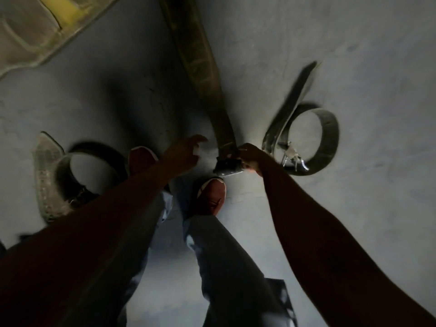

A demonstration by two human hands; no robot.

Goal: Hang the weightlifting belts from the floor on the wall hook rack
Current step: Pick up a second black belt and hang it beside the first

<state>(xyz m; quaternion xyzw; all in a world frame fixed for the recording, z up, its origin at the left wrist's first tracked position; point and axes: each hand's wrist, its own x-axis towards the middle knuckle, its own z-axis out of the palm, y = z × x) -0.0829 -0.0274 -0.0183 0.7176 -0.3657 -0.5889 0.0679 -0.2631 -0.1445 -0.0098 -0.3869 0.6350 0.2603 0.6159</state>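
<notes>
Our right hand [247,156] grips the long belt [200,74] by its buckle end; our left hand [186,149] hovers beside it, fingers loose, holding nothing.

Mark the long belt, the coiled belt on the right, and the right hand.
long belt [201,74]: head view, mid-strap.
right coiled belt [330,133]: head view, outer side of the loop.
right hand [251,156]: head view, middle of the hand, gripping the long belt's buckle end.
</notes>
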